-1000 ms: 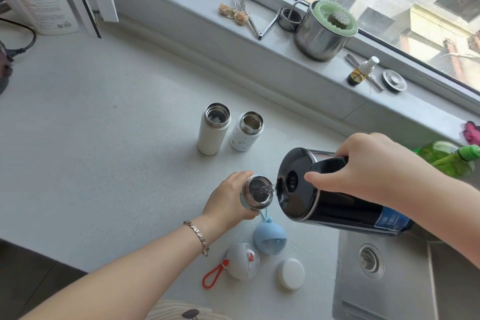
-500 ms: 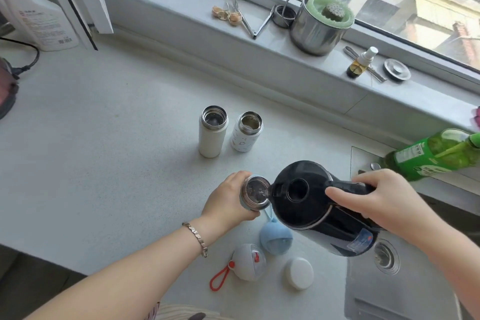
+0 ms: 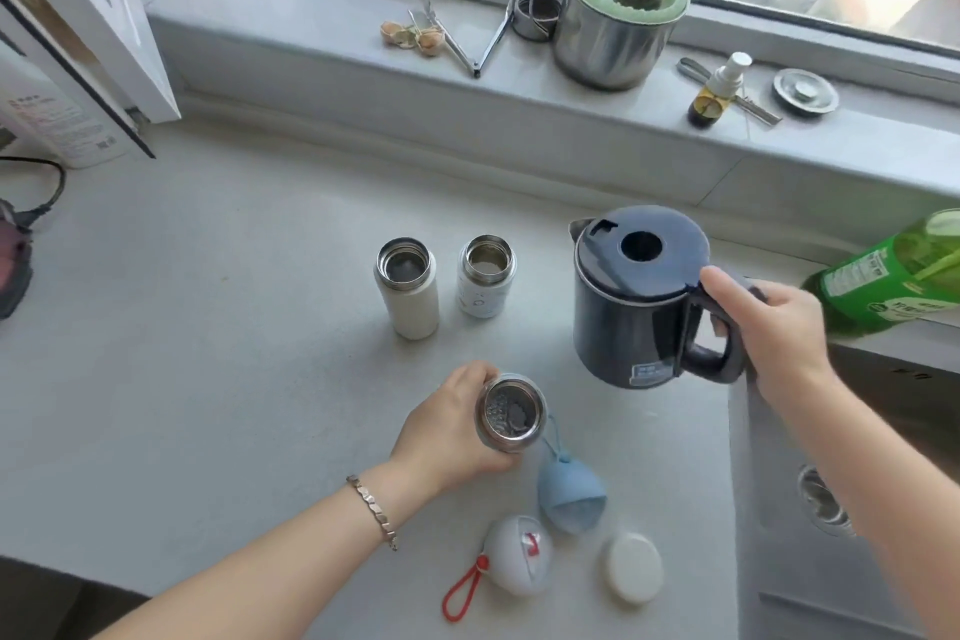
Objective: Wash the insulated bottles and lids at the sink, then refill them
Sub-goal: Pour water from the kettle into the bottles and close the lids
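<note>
My left hand [image 3: 451,426] grips an open steel-rimmed bottle [image 3: 510,415] standing on the white counter, with water inside. My right hand [image 3: 769,327] holds the handle of a dark blue kettle [image 3: 636,296], upright above the counter to the bottle's upper right. Two more open bottles stand behind: a cream one [image 3: 407,287] and a white patterned one [image 3: 485,276]. Three lids lie in front: a blue one with a loop [image 3: 571,496], a grey-white one with a red strap [image 3: 517,554], and a flat white one [image 3: 632,566].
The steel sink [image 3: 810,509] with its drain lies at the right. A green bottle [image 3: 893,276] leans at the sink's back edge. The window ledge holds a steel pot [image 3: 613,31], tongs, a small spray bottle [image 3: 714,91] and a metal stopper. A cable lies at far left.
The kettle was tipped with its spout over the held bottle, pouring; now my right hand has swung it upright and away to the right. My left hand still grips the bottle.
</note>
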{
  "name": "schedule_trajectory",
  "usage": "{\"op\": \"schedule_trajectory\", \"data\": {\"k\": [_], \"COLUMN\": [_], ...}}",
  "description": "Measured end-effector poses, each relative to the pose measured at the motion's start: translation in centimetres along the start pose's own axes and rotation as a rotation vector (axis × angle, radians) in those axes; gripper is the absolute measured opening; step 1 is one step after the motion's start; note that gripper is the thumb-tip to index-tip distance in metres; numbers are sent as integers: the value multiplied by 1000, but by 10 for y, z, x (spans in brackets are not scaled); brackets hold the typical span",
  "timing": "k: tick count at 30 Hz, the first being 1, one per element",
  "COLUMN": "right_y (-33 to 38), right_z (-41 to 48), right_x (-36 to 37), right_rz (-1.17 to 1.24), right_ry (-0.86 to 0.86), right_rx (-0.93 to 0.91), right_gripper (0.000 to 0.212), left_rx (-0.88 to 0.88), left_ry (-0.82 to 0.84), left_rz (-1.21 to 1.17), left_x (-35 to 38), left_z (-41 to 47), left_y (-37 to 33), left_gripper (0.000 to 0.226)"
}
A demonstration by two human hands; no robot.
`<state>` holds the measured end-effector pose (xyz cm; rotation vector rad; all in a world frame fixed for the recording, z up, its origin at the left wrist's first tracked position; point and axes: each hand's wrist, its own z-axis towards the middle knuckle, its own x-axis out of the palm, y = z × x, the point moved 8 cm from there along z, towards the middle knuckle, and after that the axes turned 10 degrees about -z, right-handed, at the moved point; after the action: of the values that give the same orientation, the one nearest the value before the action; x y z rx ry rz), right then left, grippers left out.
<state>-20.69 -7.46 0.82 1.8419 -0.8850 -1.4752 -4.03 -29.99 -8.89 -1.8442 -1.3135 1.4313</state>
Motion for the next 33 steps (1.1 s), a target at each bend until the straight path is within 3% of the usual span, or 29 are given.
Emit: {"op": "schedule_trajectory", "data": {"k": [3, 8, 17, 19, 21, 23, 24, 28, 31, 33], "right_y": [20, 37, 23, 26, 25, 0, -16, -89, -119, -128], "right_z": [32, 75, 94, 94, 90, 73, 55, -55, -108, -122], "right_x": [40, 101, 162, 162, 152, 135, 126, 114, 120, 128], "right_rz": [111, 310, 290, 195, -58, -247, -316, -668, -785, -815], "right_ry": [-47, -75, 17, 80, 111, 137, 170, 487, 589, 568], "right_rx": [2, 29, 83, 46, -11, 35, 53, 106, 148, 170], "right_gripper": [44, 50, 42, 43, 42, 36, 43, 62, 70, 69], "left_rx": [-18, -39, -28, -20, -15, -6, 1, 52, 88, 89], "left_ry": [33, 51, 48, 41, 41, 32, 20, -38, -64, -87], "left_rz": [33, 51, 16, -6, -35, -84, -117, -249, -307, -352], "left_x": [0, 0, 0, 0, 2, 4, 5, 12, 20, 25], "left_z": [1, 4, 5, 5, 4, 2, 1, -2, -3, -2], "left_y": [0, 2, 4, 5, 7, 8, 10, 23, 33, 35], "left_gripper": [65, 67, 66, 63, 62, 60, 59, 66, 77, 79]}}
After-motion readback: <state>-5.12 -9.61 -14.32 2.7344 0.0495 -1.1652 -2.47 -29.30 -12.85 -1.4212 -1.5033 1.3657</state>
